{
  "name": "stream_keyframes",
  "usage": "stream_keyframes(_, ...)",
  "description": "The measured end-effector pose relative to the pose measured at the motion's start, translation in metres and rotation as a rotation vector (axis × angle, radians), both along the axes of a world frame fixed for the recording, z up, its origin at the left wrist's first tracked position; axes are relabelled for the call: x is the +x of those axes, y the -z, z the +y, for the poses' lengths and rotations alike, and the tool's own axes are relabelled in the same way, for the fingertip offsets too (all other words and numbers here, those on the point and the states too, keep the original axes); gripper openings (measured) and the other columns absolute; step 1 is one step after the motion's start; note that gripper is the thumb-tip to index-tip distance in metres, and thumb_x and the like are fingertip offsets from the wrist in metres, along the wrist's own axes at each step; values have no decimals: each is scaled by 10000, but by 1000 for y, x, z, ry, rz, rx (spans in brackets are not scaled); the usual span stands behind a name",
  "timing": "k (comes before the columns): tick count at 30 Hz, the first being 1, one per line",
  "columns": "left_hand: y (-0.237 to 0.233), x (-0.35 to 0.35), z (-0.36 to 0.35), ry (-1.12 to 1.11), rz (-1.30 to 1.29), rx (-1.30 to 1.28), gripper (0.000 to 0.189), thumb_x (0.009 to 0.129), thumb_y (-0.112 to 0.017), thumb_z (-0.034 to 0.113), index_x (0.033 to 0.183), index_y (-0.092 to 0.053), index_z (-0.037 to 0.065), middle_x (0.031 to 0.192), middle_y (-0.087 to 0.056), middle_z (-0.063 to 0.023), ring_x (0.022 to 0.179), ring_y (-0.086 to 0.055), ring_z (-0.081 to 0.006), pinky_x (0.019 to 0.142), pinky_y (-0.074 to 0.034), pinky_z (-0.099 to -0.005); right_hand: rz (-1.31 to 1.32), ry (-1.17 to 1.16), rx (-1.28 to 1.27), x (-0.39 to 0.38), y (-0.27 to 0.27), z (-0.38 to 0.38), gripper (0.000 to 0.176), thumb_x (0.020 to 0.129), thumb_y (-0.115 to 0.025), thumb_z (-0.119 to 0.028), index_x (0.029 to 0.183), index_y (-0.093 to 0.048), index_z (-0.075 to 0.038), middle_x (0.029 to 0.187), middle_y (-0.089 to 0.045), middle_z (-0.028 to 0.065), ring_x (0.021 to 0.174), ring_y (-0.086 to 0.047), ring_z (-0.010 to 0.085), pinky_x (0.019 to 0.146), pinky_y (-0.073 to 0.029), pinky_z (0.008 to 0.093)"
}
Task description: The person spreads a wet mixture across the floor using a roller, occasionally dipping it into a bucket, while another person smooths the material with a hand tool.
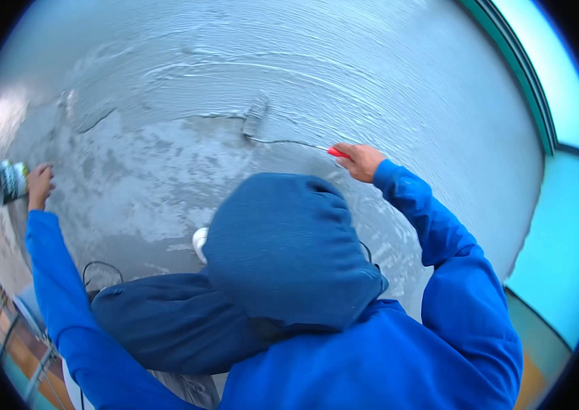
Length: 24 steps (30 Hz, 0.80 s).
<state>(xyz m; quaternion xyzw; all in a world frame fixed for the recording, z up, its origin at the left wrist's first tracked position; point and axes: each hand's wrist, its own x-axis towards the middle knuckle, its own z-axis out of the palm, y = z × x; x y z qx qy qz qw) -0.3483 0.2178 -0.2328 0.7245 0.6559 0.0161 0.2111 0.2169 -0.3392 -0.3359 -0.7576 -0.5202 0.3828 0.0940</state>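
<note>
My right hand (365, 161) is closed round the red handle of a paint roller (257, 117). Its long wire frame reaches left, and the grey, wet roller sleeve rests on the coated grey floor (344, 75). At far left, my left hand (40, 186) has bent fingers at the side of a paint can (8, 182) and appears to grip it. A printed label and grey drips show on the can; its contents are hidden from here. Both arms wear blue sleeves. My bent knee (283, 253) in dark blue trousers fills the middle.
Wet, ridged coating covers the floor ahead and to the right, while a patchy, duller area (159, 171) lies before my knees. A dark green frame (525, 82) and pale turquoise panels (556, 232) border the right. Metal bars (40, 369) stand at lower left.
</note>
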Motion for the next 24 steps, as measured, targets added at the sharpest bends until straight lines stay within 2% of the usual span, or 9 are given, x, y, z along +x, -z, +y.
stream_keyframes(5,-8,12,-18,-73,-14,-14,339,802,-518,180,1092,-639,54,740,-596,-20,486,-563,-125,391,-359,-250,41,-74,49,-72,20,147,291,871,-516,-260,1125,-575,-131,926,-649,189,878,-618,378,750,-480,481)
stream_keyframes(7,-11,13,-22,-77,-26,-5,344,796,-515,170,1092,-639,47,727,-594,-18,490,-568,-124,394,-362,-249,62,-115,73,-95,28,192,308,869,-523,-259,1124,-579,-94,937,-644,195,876,-607,384,761,-467,469)
stream_keyframes(11,-13,13,-24,-78,-22,-3,351,788,-510,162,1092,-639,43,716,-592,-17,494,-576,-127,401,-367,-252,68,-98,86,-110,15,215,290,876,-520,-276,1082,-601,-89,908,-648,188,865,-612,375,756,-467,467)
stream_keyframes(14,-8,11,-19,-71,-13,-5,343,789,-510,168,1083,-642,52,717,-592,-20,488,-572,-132,401,-368,-258,57,-86,65,-84,3,162,285,879,-516,-291,1057,-615,-91,936,-645,191,906,-610,368,775,-474,465)
stream_keyframes(17,0,11,-11,-53,-9,-5,323,801,-513,189,1065,-648,61,717,-590,-26,476,-565,-139,394,-368,-266,77,24,44,-43,1,66,298,865,-534,-318,1039,-620,-91,858,-648,185,824,-621,358,727,-479,448)
stream_keyframes(18,3,9,-7,-40,-9,-5,316,807,-515,198,1058,-650,63,716,-589,-28,472,-562,-141,390,-368,-268,44,18,30,-27,0,29,314,868,-530,-325,1060,-618,-93,877,-650,181,837,-620,357,734,-481,440)
stream_keyframes(20,10,0,9,19,10,3,305,829,-514,222,1053,-652,68,714,-585,-33,467,-560,-149,380,-368,-275,53,121,-41,0,1,-49,348,866,-531,-328,1122,-608,-106,957,-650,187,888,-614,359,772,-476,435)
stream_keyframes(24,47,-45,71,131,31,31,291,861,-536,276,1034,-665,80,673,-568,-31,431,-494,-126,353,-350,-265,81,373,-197,19,-31,-186,335,859,-548,-297,1105,-614,-80,970,-650,187,898,-617,343,785,-472,417)
